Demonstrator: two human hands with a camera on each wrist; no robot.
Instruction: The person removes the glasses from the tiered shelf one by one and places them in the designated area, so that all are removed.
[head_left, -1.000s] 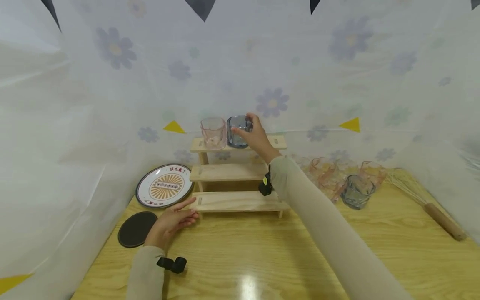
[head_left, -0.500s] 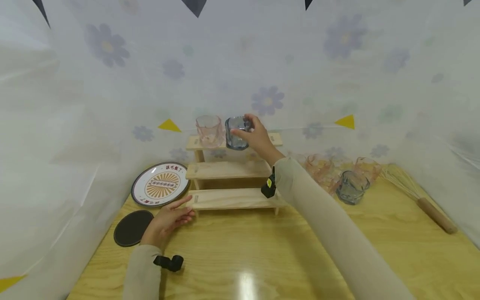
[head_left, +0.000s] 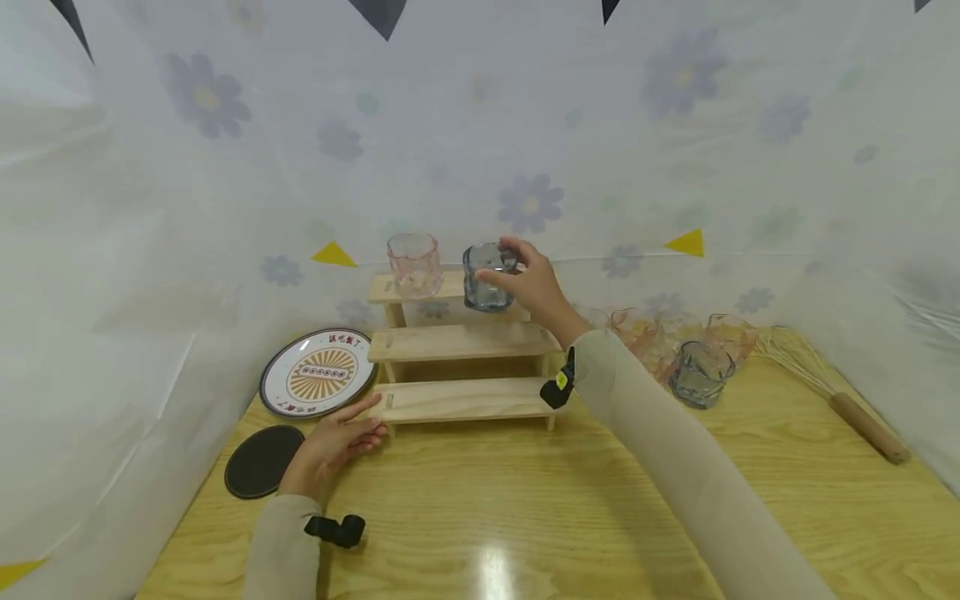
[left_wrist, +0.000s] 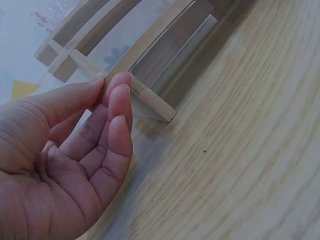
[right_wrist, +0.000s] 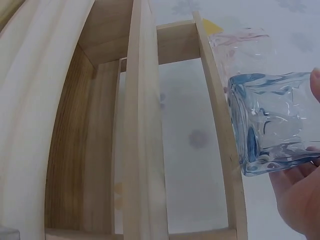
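My right hand (head_left: pixel 536 287) grips a blue-tinted clear glass (head_left: pixel 483 283), thumb on the near side. The glass overlaps the top board of a three-step wooden shelf (head_left: pixel 465 342) in the head view; its base shows close to that board's edge in the right wrist view (right_wrist: pixel 280 122). A pink-tinted glass (head_left: pixel 415 267) stands on the top step to its left, with a gap between them. At the shelf's lower left end, my left hand (head_left: pixel 333 442) pinches the bottom board's end between thumb and fingertips, seen closely in the left wrist view (left_wrist: pixel 75 155).
To the left, a patterned plate (head_left: pixel 318 372) leans behind a dark round coaster (head_left: pixel 264 461). On the right stand several pink glasses (head_left: pixel 637 333), another blue glass (head_left: pixel 702 373) and a whisk (head_left: pixel 862 425). Flowered sheeting (head_left: pixel 450 125) encloses the table.
The blue glass has moved right and toward me in my right hand, widening the gap to the pink glass. My left hand stays at the shelf's end; the head view shifts slightly.
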